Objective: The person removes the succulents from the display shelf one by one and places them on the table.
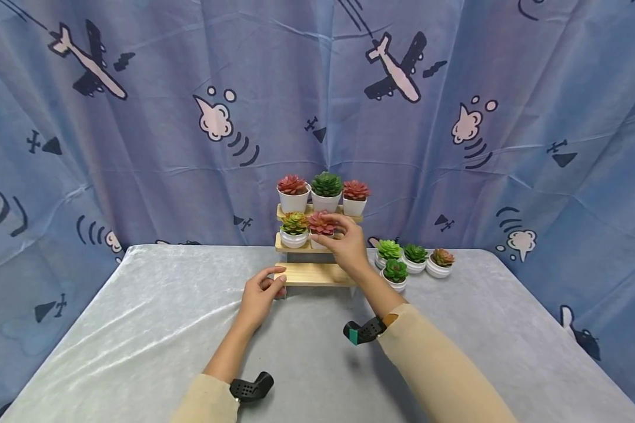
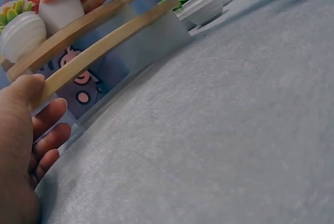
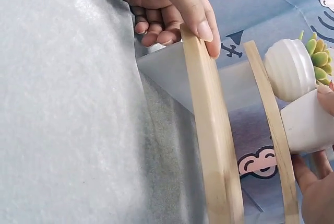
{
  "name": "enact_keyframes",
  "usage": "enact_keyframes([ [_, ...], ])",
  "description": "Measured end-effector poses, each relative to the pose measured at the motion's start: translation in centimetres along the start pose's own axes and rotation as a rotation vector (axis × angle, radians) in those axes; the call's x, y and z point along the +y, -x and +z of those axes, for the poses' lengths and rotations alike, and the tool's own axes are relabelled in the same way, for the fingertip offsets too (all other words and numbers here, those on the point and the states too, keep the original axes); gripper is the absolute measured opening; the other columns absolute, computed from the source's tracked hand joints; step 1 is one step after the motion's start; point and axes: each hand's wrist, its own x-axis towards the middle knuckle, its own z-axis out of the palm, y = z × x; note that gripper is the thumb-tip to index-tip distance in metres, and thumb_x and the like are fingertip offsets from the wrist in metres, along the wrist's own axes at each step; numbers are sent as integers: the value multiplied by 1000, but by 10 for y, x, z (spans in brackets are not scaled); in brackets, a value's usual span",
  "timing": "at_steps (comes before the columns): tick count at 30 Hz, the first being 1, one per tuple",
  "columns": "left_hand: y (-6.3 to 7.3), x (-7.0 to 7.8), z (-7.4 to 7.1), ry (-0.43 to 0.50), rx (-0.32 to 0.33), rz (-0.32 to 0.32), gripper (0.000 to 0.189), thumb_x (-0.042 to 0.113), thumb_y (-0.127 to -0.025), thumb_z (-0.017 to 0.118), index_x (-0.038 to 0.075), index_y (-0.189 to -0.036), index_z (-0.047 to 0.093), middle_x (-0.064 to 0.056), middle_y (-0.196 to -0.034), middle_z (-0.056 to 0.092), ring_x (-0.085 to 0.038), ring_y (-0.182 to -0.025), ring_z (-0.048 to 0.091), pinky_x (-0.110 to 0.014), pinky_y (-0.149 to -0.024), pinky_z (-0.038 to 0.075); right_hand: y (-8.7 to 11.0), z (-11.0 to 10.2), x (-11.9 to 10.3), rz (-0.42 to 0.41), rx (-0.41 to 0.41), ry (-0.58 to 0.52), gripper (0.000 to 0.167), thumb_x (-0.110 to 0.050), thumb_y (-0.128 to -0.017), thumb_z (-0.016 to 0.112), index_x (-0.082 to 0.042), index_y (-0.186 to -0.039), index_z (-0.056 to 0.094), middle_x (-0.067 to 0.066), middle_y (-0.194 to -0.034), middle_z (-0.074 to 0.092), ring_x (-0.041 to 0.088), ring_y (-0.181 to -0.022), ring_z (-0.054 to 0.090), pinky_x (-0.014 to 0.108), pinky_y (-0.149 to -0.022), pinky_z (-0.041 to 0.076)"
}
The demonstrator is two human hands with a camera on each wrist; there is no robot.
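Closest in, the left hand (image 1: 261, 291) has its fingers pinched on the left end of the bottom board (image 1: 317, 274), with the worktop (image 1: 190, 317) below; farther out, the right hand (image 1: 347, 244) has its fingers closed in on the red succulent (image 1: 321, 222) in its white pot, which is at the middle board (image 3: 275, 130) — can't tell if its base is fully settled; just left of those fingers is a yellow-green succulent (image 1: 294, 223), so a sideways nudge could shove that one along; letting go with the base half over the front edge could tip the red one forward; right of the fingers, four small succulents (image 1: 395, 271) sit bunched, and a sloppy pull-back might bump them; beyond the fingers there's a top row of three potted plants (image 1: 326, 202) — a hard tug from the left fingers could wobble those too, imo.
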Motion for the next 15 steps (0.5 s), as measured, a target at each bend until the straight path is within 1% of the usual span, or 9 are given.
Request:
enact_keyframes([
  [1, -2, -3, 0, 2, 4, -5, 25, 9, -97, 67, -1, -120, 69, -25, -74, 68, -18, -68, 66, -23, -69, 56, 0, -1, 0, 2, 2, 2, 47, -9, -79, 86, -6, -123, 70, 13, -131, 60, 30, -115, 63, 22, -84, 54],
  [3, -6, -12, 1, 7, 13, -10, 25, 9, -97, 66, 0, -120, 69, -24, -75, 69, -17, -68, 67, -22, -69, 56, 0, -2, 0, 3, 3, -3, 46, -9, -80, 86, -7, -123, 70, 13, -131, 59, 29, -114, 63, 19, -82, 53],
  [7, -11, -26, 3, 14, 26, -3, 25, 12, -97, 67, 3, -121, 70, -18, -72, 69, -11, -66, 65, -19, -67, 55, 2, -7, 1, -1, 11, 9, 45, -11, -80, 86, -9, -122, 71, 12, -131, 59, 28, -114, 62, 19, -80, 52],
  [11, -12, -30, 4, 14, 24, 5, 26, 16, -97, 69, 5, -121, 70, -15, -72, 69, -9, -65, 65, -19, -67, 55, 6, -16, 1, -9, 38, 15, 44, -12, -80, 87, -12, -121, 72, 9, -131, 59, 23, -115, 61, 23, -84, 54],
  [15, -11, -28, 4, 12, 28, -10, 26, 15, -97, 69, 6, -121, 71, -15, -72, 69, -10, -66, 65, -19, -67, 56, 12, -32, -4, -34, 53, -12, 43, -12, -80, 86, -11, -121, 71, 9, -131, 59, 22, -117, 59, 30, -93, 54],
])
